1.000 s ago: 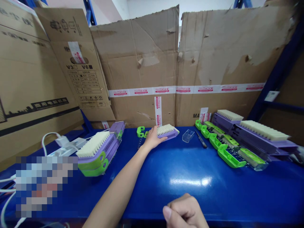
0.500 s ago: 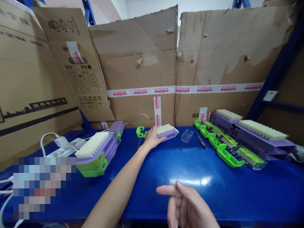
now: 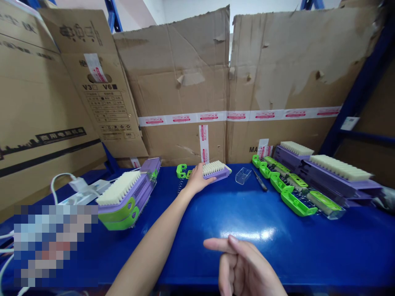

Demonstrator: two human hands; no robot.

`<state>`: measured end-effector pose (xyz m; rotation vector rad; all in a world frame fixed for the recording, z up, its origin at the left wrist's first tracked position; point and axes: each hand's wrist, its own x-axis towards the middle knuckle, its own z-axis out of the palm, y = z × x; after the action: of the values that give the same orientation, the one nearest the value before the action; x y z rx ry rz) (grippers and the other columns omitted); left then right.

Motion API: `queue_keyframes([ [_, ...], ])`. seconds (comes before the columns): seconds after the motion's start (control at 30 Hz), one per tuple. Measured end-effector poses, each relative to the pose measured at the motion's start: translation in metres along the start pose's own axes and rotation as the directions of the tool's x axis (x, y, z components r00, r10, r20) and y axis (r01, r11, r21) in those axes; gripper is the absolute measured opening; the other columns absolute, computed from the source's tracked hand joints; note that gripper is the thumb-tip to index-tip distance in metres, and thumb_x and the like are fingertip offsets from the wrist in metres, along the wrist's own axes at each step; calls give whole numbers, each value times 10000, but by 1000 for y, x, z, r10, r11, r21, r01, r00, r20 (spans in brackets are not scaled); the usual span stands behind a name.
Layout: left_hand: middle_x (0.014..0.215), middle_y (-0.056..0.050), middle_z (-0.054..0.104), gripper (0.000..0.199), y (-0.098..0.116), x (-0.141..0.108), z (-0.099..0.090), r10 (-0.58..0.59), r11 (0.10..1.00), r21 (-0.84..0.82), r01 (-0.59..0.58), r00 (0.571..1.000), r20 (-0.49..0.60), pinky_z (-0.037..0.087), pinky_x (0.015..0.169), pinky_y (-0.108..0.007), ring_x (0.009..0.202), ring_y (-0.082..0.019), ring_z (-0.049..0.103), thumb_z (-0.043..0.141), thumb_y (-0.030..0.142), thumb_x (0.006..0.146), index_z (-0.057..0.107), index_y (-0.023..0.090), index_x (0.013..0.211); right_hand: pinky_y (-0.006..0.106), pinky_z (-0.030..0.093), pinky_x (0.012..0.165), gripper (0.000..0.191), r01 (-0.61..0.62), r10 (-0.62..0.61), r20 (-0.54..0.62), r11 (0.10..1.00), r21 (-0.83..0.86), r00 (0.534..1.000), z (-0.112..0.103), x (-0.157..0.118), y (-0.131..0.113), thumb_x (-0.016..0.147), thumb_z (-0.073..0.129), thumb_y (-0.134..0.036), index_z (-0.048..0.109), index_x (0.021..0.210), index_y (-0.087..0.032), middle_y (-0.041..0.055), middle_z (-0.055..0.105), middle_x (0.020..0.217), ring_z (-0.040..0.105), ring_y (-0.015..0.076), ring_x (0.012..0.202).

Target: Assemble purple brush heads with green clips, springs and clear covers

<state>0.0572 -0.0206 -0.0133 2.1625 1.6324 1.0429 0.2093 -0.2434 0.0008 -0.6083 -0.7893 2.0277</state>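
My left hand (image 3: 196,181) reaches to the back middle of the blue table, its fingers wrapped round the left end of a purple brush with cream bristles (image 3: 217,170). Just left of that hand lie green plastic parts (image 3: 181,171), partly covered by it, with small metal springs below them. Near the front edge, my right hand (image 3: 242,267) is raised above the table with nothing in it; the index finger points left, the thumb is up, and the other fingers are loosely curled apart from them.
Stacked purple brushes (image 3: 123,197) stand at left beside a white power strip (image 3: 83,191) with cables. A clear plastic cup (image 3: 243,176) and a knife-like tool (image 3: 260,180) lie right of centre. Green clips (image 3: 296,203) and more brushes (image 3: 339,172) line the right. Cardboard (image 3: 173,86) walls the back.
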Motion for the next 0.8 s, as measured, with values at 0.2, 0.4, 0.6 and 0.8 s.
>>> queue_keyframes([
  [0.2, 1192, -96, 582, 665, -2, 0, 1, 19, 1000, -6, -19, 1000, -12, 437, 893, -374, 1124, -284, 531, 749, 432, 645, 450, 214, 1198, 158, 366, 458, 478, -10, 8, -41, 998, -59, 999, 0, -1, 0, 827, 594, -489, 663, 1068, -82, 21, 609, 493, 537, 75, 432],
  [0.4, 1207, -103, 573, 672, -1, 0, 0, 13, 1000, -5, -13, 1000, -4, 434, 905, -378, 1138, -284, 523, 745, 435, 649, 444, 211, 1206, 161, 353, 454, 515, -17, 10, -69, 995, -99, 998, 1, 0, 0, 795, 615, -528, 656, 1050, -83, 11, 597, 479, 523, 72, 428],
  [0.6, 1220, -114, 567, 715, -4, 2, 2, 5, 1000, 1, -5, 1000, 3, 423, 927, -390, 1150, -287, 516, 744, 447, 643, 429, 203, 1236, 157, 310, 436, 519, -50, 28, -102, 976, -212, 994, 8, -1, -3, 693, 735, -505, 660, 1013, -102, -20, 570, 444, 481, 56, 395],
  [0.8, 1243, -116, 560, 751, -8, 3, 5, 7, 1000, 2, -7, 1000, -8, 416, 934, -394, 1164, -288, 509, 754, 444, 637, 407, 210, 1261, 163, 295, 445, 545, -89, 59, -124, 964, -249, 991, 10, -2, -4, 650, 746, -546, 670, 974, -115, -37, 538, 428, 454, 49, 390],
])
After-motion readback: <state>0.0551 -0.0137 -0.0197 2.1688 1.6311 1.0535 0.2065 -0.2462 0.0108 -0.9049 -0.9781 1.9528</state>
